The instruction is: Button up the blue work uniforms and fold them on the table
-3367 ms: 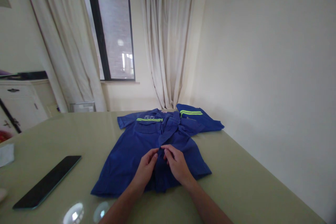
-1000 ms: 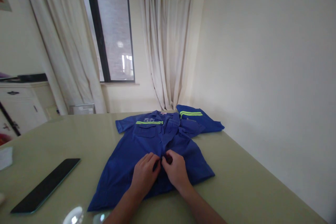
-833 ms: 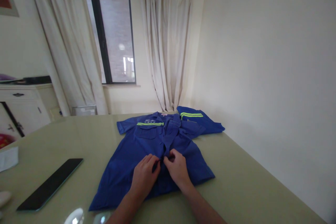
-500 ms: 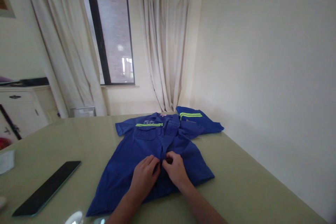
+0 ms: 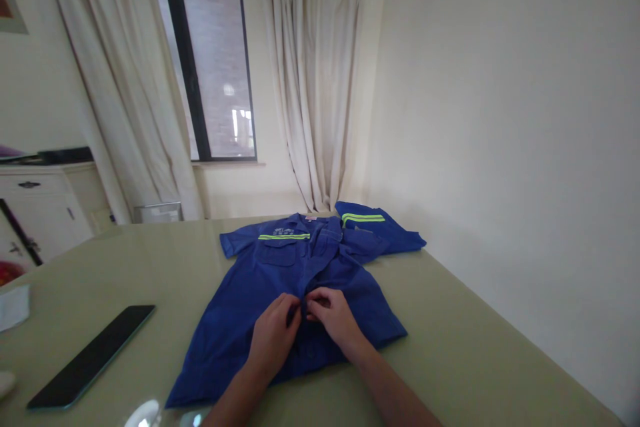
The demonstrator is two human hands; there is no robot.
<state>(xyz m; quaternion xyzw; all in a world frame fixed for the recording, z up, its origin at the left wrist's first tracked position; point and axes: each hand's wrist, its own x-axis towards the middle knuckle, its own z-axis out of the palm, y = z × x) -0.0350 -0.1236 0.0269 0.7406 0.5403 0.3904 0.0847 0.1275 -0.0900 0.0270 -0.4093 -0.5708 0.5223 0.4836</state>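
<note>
A blue short-sleeved work shirt lies front up on the table, collar toward the window, with a yellow-green stripe across the chest. My left hand is closed in a pinch on the shirt's front placket, below the chest pocket. Close beside it, my right hand pinches the other side of the same front edge, thumb and forefinger together. The fingertips of both hands nearly meet. Whether a button sits between them is too small to tell.
A folded blue garment with a yellow-green stripe lies by the wall behind the shirt's right sleeve. On the left of the green table are a flat black slab and a white paper. A shiny clear object sits at the near edge.
My right hand has moved slightly left, its fingers closer to the left hand's. The placket between them is drawn a little to the left.
</note>
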